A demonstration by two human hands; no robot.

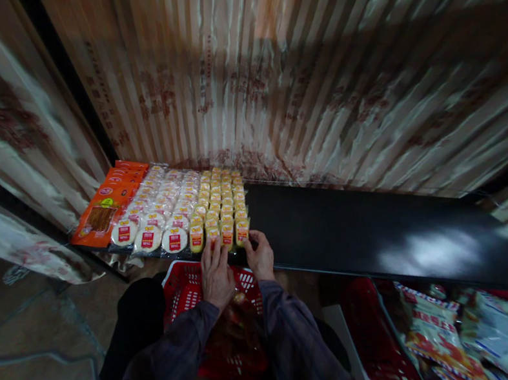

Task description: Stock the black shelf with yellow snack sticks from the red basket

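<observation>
On the black shelf, small yellow wrapped snack cakes (227,231) with red-and-white labels stand in several close rows. My left hand (217,274) reaches over the red basket (178,283), fingers stretched forward and tips touching the front yellow packets. At the right end of the front row, my right hand (260,255) has bent fingers with the thumb apart, against the rightmost packet's lower edge. Neither hand visibly lifts a packet. Left of the yellow rows are rows of round white wrapped biscuits (148,239) with red labels. Orange snack bags (107,206) lie at the far left.
The black shelf surface (339,227) stretches to the right. Below it stands another red basket (383,337) beside bagged snacks (436,328). The basket between my knees holds wrapped items, dim and hard to make out. A pleated printed curtain (234,75) hangs behind; a black post (70,71) stands left.
</observation>
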